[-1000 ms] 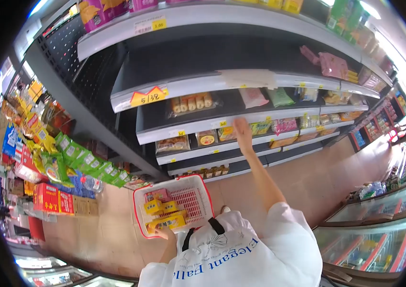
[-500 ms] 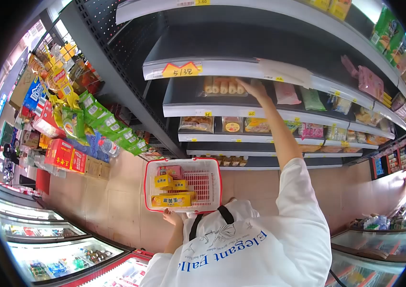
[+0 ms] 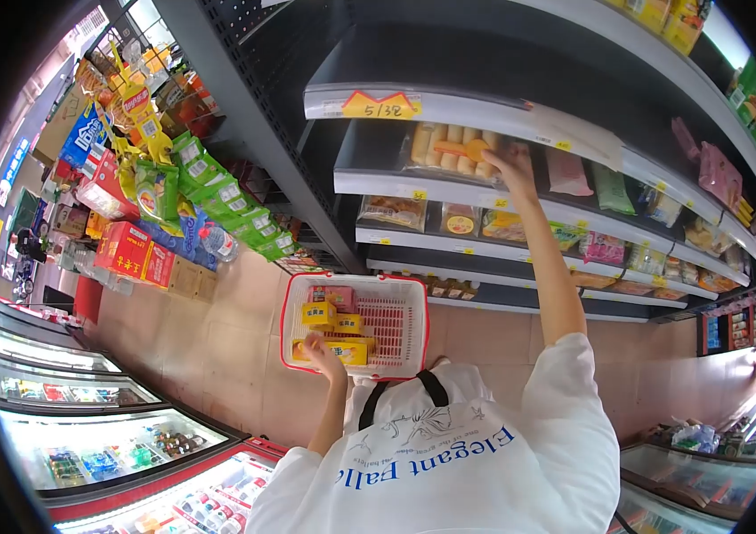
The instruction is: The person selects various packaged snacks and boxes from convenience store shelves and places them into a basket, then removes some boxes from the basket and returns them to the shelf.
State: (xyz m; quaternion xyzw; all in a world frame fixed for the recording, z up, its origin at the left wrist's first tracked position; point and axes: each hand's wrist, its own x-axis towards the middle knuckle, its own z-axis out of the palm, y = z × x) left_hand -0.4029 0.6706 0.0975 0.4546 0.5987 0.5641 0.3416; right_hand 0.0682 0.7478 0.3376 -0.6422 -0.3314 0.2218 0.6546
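Observation:
On the shelf at the upper middle lies a clear pack of bread rolls (image 3: 445, 149) with an orange label. My right hand (image 3: 513, 167) is closed on the right end of this pack, its fingertips at the label's edge. A white basket with a red rim (image 3: 413, 303) stands low in front of the shelves. It holds yellow boxes (image 3: 318, 314) and a pink pack (image 3: 333, 295). Over the basket's lower left edge is my left hand (image 3: 320, 354), its fingers bent beside a long yellow box (image 3: 347, 352); whether it grips the box or the rim is unclear.
Pink (image 3: 568, 172) and green packs (image 3: 612, 189) lie right of the rolls. Packaged cakes (image 3: 460, 219) fill the shelf below. Green snack bags (image 3: 218, 191) hang at the left, above red boxes (image 3: 134, 253). Glass-topped freezers (image 3: 120, 445) stand at the lower left.
My right hand has come down onto the rolls' pack and closed on it. My left hand has moved up over the basket's edge. The view has shifted, so the shelves appear further right.

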